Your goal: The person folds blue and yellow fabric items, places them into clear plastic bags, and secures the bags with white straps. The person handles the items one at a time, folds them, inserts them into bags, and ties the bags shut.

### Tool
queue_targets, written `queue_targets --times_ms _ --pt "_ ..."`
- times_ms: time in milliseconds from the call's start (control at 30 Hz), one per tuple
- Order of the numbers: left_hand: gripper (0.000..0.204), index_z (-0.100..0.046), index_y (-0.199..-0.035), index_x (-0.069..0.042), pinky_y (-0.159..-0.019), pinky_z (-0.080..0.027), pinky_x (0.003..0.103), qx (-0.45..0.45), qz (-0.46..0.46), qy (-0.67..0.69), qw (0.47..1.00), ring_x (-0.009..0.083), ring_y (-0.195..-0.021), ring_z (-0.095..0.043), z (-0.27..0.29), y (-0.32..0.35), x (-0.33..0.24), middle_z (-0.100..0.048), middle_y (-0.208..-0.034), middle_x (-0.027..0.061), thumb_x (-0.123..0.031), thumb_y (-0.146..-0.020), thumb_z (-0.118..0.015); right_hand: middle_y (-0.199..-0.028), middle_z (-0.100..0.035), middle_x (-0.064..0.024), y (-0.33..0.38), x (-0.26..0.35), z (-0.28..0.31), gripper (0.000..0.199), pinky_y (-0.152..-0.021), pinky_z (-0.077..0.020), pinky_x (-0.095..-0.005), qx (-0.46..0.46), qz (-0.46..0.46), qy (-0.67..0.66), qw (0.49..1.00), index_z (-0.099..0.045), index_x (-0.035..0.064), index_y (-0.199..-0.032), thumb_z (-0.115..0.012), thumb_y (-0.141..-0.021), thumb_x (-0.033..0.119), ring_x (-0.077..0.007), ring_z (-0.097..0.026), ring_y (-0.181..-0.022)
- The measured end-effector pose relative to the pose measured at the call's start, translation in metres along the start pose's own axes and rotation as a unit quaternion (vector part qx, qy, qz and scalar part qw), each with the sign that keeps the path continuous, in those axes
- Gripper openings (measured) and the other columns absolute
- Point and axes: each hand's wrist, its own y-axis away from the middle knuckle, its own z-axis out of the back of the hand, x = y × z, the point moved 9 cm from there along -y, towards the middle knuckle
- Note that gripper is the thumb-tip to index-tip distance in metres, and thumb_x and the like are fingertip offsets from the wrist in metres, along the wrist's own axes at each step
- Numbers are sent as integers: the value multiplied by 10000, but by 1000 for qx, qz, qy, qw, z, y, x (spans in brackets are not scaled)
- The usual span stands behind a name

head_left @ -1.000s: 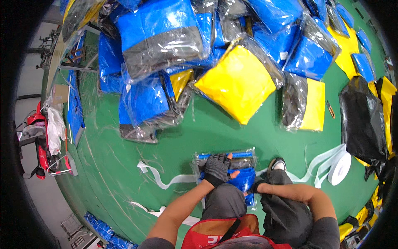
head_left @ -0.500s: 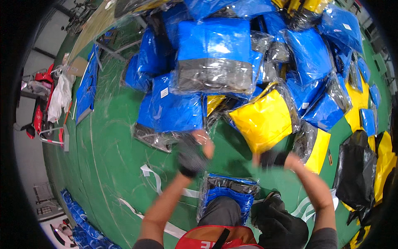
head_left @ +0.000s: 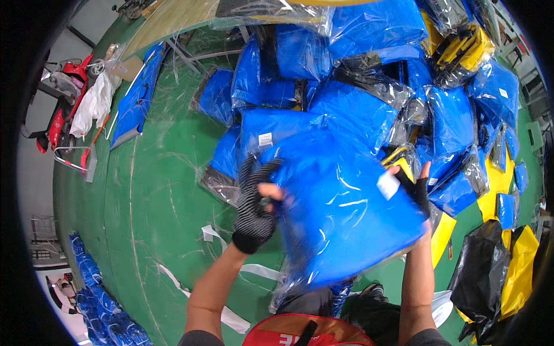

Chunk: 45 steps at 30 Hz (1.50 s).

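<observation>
A blue bagged pack (head_left: pixel 346 213) is held up in front of the person's chest, the gloved left hand (head_left: pixel 255 207) clamped on its left edge and the right hand (head_left: pixel 416 187) gripping its right edge. Behind it the heap of blue packs (head_left: pixel 346 98) crowds close, with yellow packs (head_left: pixel 508 190) to the right. Bare green floor (head_left: pixel 156 196) lies open to the left.

bright, even light | plastic glare | motion blur centre | fisheye-bent edges

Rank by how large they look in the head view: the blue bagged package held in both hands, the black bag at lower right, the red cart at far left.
1. Blue bagged package, by far the largest, though it is held close to the camera, which inflates it.
2. Black bag.
3. Red cart, looking slightly smaller than the bag; fisheye rim distortion makes this last pair unsure.
</observation>
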Motion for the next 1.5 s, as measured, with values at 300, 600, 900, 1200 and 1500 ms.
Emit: queue_targets --times_ms 300,600,900,1200,1500 --pt "614 -446 -1288 -14 -920 -471 383 61 263 229 935 224 -1038 -578 91 -27 81 -571 -1202 108 -426 -855 -587 -1423 -293 -257 -33 -79 -117 1010 -1078 -280 -407 -96 332 422 838 -161 17 -1444 -789 -696 270 -343 -329 -1304" --pt "797 -402 -1361 -76 -984 -432 427 -38 367 164 915 264 -1170 -504 116 -53 224 -487 -1324 139 -654 -821 -506 -1337 -421 -267 -140 -160 -38 1178 -987 -404 -413 -167 22 405 899 -285 -55 -1375 -730 -571 681 -360 -476 -1191" --pt "801 -241 -1430 -67 -1003 -412 445 44 414 318 852 304 -1226 -454 -10 34 90 -394 -1400 159 -617 -879 -433 -1282 -511 -212 -16 -108 -37 1017 -942 -458 -393 -28 -45 297 953 -395 -7 -1347 -788 -602 565 -305 -562 -1102" --pt "891 -171 -1452 -73 -1011 -401 461 5 439 182 880 330 -1236 -434 -78 113 10 -337 -1431 170 -673 -845 -428 -1292 -473 -266 116 -85 28 1136 -1007 -394 -391 -18 27 296 955 -345 -35 -1357 -716 -571 697 -357 -495 -1179" --pt "775 -235 -1406 -37 -1010 -384 440 110 541 214 806 308 -1208 -435 -44 272 45 -368 -1395 150 -569 -885 -452 -1325 -418 -274 261 -149 73 1192 -1050 -338 -419 -75 -22 193 978 -218 -44 -1388 -785 -571 613 -371 -426 -1235"
